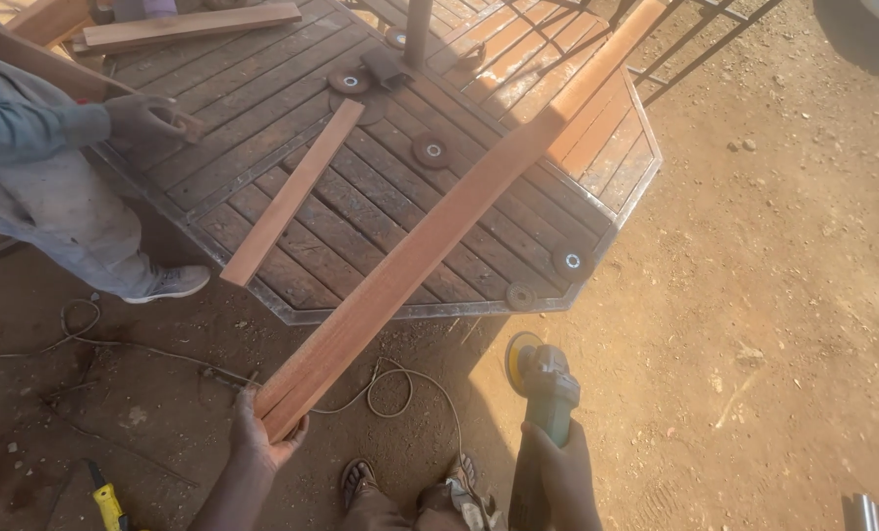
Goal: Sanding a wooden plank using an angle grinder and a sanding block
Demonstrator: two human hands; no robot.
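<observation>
My left hand grips the near end of a long reddish wooden plank, which runs diagonally up and to the right across the slatted octagonal table top. My right hand holds an angle grinder by its body, with the disc pointing away from me, just below the table's near edge. A shorter plank lies loose on the slats to the left.
Several round grinding discs lie on the table. Another person stands at the left, a gloved hand on a board. A cable trails over the dirt. A yellow-handled tool lies at bottom left. My sandalled feet are below.
</observation>
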